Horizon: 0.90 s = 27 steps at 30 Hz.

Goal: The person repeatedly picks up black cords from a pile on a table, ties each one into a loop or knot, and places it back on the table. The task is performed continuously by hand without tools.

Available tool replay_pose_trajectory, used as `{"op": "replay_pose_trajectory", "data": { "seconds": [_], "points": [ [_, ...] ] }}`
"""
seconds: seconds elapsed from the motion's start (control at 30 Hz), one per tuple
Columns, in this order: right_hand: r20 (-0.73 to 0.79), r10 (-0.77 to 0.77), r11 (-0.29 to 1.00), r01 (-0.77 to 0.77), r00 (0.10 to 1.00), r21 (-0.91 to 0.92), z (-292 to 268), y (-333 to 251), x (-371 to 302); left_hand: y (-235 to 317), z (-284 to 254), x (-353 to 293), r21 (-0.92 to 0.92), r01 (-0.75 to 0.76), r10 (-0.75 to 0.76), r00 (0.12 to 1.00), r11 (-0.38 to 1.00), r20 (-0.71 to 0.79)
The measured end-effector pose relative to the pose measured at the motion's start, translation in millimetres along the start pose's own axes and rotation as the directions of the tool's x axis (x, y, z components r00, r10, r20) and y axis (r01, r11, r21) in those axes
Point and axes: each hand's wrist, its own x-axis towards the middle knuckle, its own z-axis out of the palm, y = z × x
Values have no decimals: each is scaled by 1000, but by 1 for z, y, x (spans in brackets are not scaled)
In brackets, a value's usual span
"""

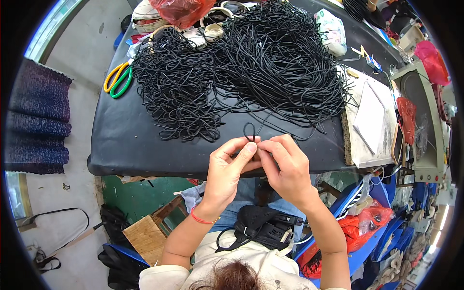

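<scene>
At the lower edge, nearest the camera, is the crown of the person's brown hair (237, 276), with a cream shirt (208, 251) around it and a black bag (258, 224) lying at the lap. Both forearms reach forward from there, the left wrist wearing a red bracelet (203, 220). The left hand (241, 152) pinches a black cord (254, 133) between thumb and forefinger, and a small upright loop of it stands above the thumb. The right hand (267, 147) has its fingertips together on the cord just beside that grip, the two hands meeting over the near edge of the black surface (140, 154). Beyond the loop, a tangle of short black cords (176, 92) spreads on the left, and a larger heap of long black strands (285, 63) adjoins it on the right. Scissors (129, 79) with one yellow and one green handle lie against the tangle's left side. Right of the heap, a white sheet (371, 118) rests on a pale board (353, 145). Farthest back sit a white-and-green packet (331, 31) and a red plastic bag (183, 10).
</scene>
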Motion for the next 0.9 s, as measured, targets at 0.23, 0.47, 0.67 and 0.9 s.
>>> {"op": "replay_pose_trajectory", "data": {
  "seconds": [0.23,0.47,0.67,0.9],
  "points": [
    [-3,22,997,-22,1000,-72,-27,-1,1,13,-13,4,-190,81,-74,996,978,44],
    [-25,-122,990,119,992,-79,-21,-1,2,13,-8,1,13,209,-208,962,978,175],
    [23,-49,988,51,999,-143,-33,3,-5,22,2,-3,175,177,-199,973,969,113],
    [105,-49,999,49,993,-3,-54,-2,20,22,3,-10,565,-275,1,900,778,436]
  ]
}}
